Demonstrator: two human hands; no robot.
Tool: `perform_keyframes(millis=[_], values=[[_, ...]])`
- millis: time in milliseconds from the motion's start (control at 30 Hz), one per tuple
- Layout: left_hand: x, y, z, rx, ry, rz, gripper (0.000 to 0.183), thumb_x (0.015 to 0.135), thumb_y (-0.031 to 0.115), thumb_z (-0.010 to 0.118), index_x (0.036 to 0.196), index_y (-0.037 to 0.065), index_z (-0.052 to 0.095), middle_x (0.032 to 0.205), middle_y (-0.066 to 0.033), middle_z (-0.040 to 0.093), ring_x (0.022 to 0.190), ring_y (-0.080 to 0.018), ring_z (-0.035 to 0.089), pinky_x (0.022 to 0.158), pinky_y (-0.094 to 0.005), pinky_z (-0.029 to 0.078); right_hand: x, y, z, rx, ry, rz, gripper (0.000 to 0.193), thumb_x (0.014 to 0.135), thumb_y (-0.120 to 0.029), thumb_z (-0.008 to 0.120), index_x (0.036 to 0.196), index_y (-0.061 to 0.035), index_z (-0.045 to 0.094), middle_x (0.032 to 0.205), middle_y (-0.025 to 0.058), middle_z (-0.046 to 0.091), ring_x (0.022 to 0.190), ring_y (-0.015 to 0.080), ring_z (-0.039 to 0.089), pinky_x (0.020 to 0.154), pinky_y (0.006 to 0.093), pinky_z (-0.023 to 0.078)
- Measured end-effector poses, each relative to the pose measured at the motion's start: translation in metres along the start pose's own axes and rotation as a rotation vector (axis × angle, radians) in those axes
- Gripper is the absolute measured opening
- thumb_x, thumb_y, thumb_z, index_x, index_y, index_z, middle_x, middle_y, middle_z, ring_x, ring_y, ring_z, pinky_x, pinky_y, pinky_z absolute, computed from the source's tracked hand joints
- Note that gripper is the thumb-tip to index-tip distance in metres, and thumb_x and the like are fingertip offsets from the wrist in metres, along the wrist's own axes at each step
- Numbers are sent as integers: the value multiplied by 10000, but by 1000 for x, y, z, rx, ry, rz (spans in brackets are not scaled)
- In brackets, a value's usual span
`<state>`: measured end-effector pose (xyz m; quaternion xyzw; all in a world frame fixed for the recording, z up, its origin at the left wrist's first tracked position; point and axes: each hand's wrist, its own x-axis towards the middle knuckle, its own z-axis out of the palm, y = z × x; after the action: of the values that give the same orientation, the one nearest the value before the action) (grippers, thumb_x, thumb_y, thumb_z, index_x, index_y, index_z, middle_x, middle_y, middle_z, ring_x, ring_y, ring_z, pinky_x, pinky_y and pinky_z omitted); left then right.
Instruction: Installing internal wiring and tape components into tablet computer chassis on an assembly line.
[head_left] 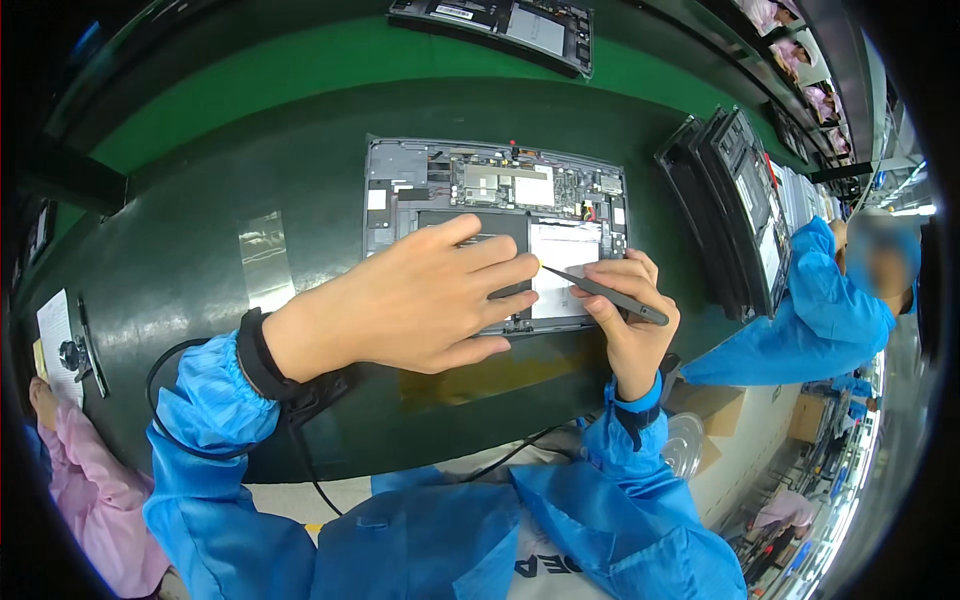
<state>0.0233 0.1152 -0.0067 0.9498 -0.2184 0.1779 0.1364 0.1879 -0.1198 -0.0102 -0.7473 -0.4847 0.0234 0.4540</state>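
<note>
An opened laptop chassis [400,163] lies before me, its green circuit board [570,195] showing along the far side. Across the near half sit battery cells, one with a white label [568,245]. Spread out over the battery's left part is my left hand [420,290], palm down, fingers apart; it covers much of that area. At one of its fingertips shows a tiny yellow spot, too small to name. Dark tweezers [625,300] are pinched in my right hand [640,325], with their tip pointing left, close to that fingertip, above the white label.
Several laptop chassis [735,215] stand stacked at the right. Another open chassis [500,28] lies at the far side. A clear strip [265,260] is on the dark mat [190,240]. Co-workers in pink [100,490] and blue [840,300] are at both sides. A black cord [165,370] hangs by my left wrist.
</note>
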Motion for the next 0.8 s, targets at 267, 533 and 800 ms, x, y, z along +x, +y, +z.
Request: perform_keyframes(millis=[267,533,800], values=[[2,-1,-4,61,-21,29,497,919,462,699,1258,101,727,1251,-39,629,1016,-200,567,869,-355,434,2,-6,4,-70,-39,-1,209,792,-135,887,971,-58,812,993,73,798,967,199,712,1108,453,379],[0,0,-3,10,-41,12,513,912,473,704,1245,85,734,1255,-43,653,1036,-217,572,890,-369,444,-8,-1,-1,71,44,108,174,853,-54,836,1003,8,773,948,104,762,912,216,703,919,375,508],[-1,-2,-4,-30,-18,2,520,906,448,712,1275,83,721,1281,-52,676,1067,-230,581,920,-387,453,-71,-16,-45,444,79,389,302,969,-210,784,1046,62,675,877,128,703,804,180,699,715,273,530]])
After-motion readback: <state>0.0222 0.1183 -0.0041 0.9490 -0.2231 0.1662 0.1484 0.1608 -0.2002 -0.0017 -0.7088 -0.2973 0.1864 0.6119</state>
